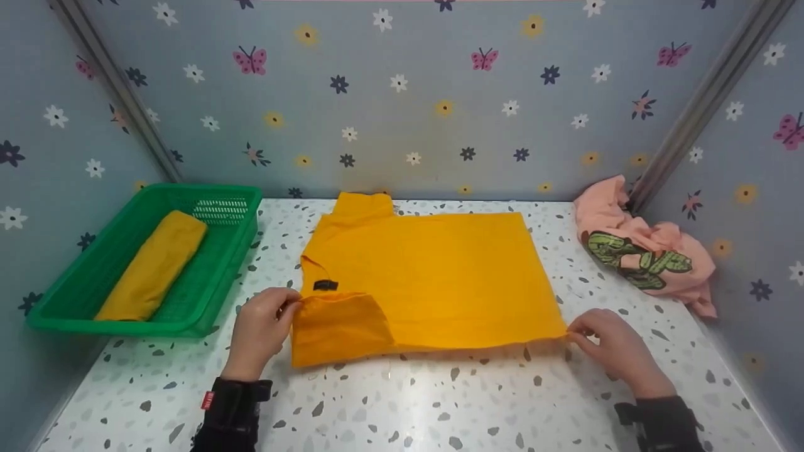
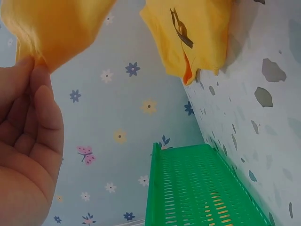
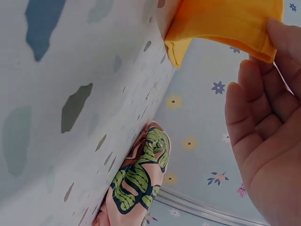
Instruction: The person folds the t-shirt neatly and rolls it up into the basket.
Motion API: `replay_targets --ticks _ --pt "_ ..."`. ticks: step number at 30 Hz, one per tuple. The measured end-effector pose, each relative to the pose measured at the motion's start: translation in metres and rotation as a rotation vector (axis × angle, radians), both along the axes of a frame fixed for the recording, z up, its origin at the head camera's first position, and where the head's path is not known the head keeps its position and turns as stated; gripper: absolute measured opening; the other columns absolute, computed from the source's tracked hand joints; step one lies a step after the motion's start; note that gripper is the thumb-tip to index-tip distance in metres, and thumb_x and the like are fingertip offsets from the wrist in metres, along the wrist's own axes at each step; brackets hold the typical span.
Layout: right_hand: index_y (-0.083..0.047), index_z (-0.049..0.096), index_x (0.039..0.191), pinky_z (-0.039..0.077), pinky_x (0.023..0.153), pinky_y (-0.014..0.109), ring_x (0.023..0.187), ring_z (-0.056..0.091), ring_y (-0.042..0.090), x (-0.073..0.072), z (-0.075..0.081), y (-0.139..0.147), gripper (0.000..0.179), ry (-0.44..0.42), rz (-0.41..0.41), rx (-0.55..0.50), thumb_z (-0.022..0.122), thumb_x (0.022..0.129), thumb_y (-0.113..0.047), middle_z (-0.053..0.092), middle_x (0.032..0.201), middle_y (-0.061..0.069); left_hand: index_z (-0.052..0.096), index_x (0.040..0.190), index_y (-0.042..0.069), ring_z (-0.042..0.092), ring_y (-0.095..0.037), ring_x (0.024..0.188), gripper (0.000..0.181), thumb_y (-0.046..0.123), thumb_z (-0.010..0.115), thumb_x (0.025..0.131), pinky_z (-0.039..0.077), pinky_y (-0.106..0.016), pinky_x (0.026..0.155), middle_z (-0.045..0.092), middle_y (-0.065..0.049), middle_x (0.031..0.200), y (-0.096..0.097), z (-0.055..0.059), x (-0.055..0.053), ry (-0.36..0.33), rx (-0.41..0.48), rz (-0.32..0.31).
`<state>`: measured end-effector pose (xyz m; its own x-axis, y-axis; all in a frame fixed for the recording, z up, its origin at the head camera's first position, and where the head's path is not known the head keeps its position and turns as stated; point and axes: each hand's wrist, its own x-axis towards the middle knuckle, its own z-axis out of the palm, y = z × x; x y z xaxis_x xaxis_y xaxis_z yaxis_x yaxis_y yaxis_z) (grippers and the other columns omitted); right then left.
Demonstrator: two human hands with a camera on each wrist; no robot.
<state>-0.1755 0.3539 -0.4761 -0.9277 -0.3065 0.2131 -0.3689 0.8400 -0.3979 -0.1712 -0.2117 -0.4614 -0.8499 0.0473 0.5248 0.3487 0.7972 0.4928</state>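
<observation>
A yellow T-shirt [image 1: 458,276] lies sideways on the speckled table, its neck with a dark label toward the left and its hem toward the right. My left hand [image 1: 262,329] pinches the shirt near the shoulder and sleeve, where the sleeve is folded over the body. At the near hem corner, my right hand [image 1: 612,348] pinches the cloth between thumb and finger. The near edge is lifted a little off the table. In the right wrist view the hem [image 3: 225,28] hangs from the right hand's fingertips.
A green plastic basket [image 1: 235,276] stands at the left with a folded yellow cloth [image 1: 154,267] inside. A crumpled pink garment [image 1: 647,245] with a green print lies at the back right. Patterned panels [image 1: 414,81] enclose the table [image 1: 414,414] at the back and sides.
</observation>
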Motion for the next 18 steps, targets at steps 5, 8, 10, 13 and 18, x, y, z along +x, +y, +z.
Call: replay_targets --ticks 5,8,10,13,18 --pt "-0.018 0.071 0.086 0.048 0.07 0.035 0.08 0.054 0.013 -0.0016 0.003 -0.0025 0.01 -0.013 -0.023 0.012 0.078 0.084 -0.011 0.06 0.084 -0.009 0.072 0.097 0.003 0.06 -0.023 0.078 0.012 0.0 0.074 0.086 0.056 -0.039 0.075 0.068 -0.008 0.091 0.0009 0.0007 -0.0027 0.014 0.003 0.01" --pt "-0.017 0.071 0.087 0.048 0.069 0.035 0.078 0.053 0.013 -0.0026 0.0039 -0.0037 0.009 -0.012 -0.028 0.025 0.078 0.085 -0.011 0.06 0.084 -0.008 0.072 0.097 0.004 0.059 -0.021 0.076 0.013 0.0 0.075 0.085 0.056 -0.038 0.072 0.068 -0.007 0.09 0.0016 0.0005 -0.0042 0.031 0.0 0.016" --pt "-0.017 0.071 0.087 0.048 0.069 0.035 0.078 0.053 0.013 -0.003 0.0047 -0.0043 0.009 -0.011 -0.033 0.025 0.078 0.085 -0.011 0.06 0.084 -0.008 0.072 0.096 0.004 0.058 -0.021 0.075 0.013 0.001 0.076 0.085 0.056 -0.037 0.071 0.068 -0.007 0.09 0.0019 0.0006 -0.0053 0.049 -0.003 0.019" --pt "-0.016 0.071 0.088 0.047 0.069 0.036 0.077 0.052 0.014 -0.0038 0.0063 -0.005 0.008 -0.022 -0.043 0.021 0.077 0.086 -0.011 0.059 0.085 -0.007 0.072 0.095 0.004 0.056 -0.019 0.073 0.011 0.001 0.076 0.085 0.054 -0.035 0.067 0.067 -0.007 0.088 0.003 0.0014 -0.0071 0.076 0.001 0.019" --pt "-0.013 0.071 0.089 0.047 0.071 0.038 0.078 0.052 0.016 -0.0064 0.0075 -0.0059 0.004 -0.047 -0.059 0.025 0.074 0.088 -0.013 0.06 0.087 -0.004 0.072 0.093 0.004 0.058 -0.019 0.073 0.01 0.0 0.075 0.085 0.053 -0.034 0.066 0.068 -0.007 0.088 0.0058 0.0039 -0.0097 0.114 0.022 0.027"
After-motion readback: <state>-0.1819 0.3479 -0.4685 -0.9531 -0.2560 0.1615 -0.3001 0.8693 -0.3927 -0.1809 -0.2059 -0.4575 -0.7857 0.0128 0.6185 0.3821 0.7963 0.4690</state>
